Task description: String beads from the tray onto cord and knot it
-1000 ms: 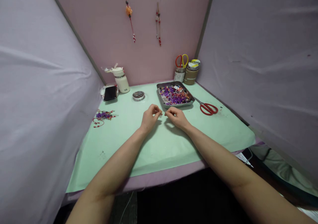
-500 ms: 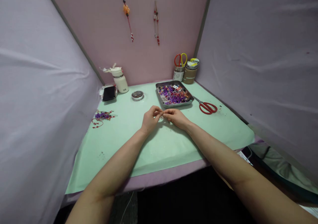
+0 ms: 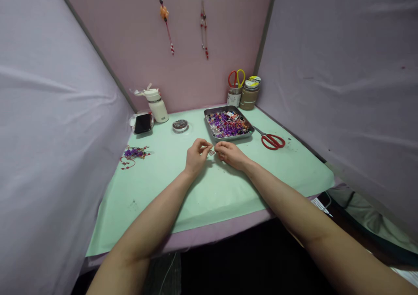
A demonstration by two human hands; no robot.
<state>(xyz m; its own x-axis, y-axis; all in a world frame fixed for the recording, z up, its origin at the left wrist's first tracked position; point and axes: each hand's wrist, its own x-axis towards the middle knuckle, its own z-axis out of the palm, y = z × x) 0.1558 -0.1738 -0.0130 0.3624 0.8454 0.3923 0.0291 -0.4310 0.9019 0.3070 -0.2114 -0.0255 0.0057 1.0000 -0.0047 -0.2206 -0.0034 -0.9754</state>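
Over the middle of the green-covered table [image 3: 209, 199], my left hand [image 3: 196, 157] is closed in a pinch. A small pale, clear-looking piece, perhaps a bead, [image 3: 211, 152] shows at its fingertips, too small to name surely. Just right of it, my right hand [image 3: 232, 155] is also pinched, its fingertips a short gap from the left ones. What it grips is hidden by the fingers. Behind both hands stands a metal tray [image 3: 225, 139] filled with purple, clear, orange and red beads [image 3: 228, 124].
Red-handled scissors [image 3: 273, 141] lie right of the tray. A round spool case [image 3: 180, 126], a phone [image 3: 143, 123], a white bottle [image 3: 158, 107] and a beaded purple bundle [image 3: 135, 152] are left. Behind the tray stand a scissors holder [image 3: 234, 98] and a brown jar [image 3: 249, 98].
My fingertips, which were touching, have drawn slightly apart. The small pale piece shows more clearly between them. The whole view has shifted a little.
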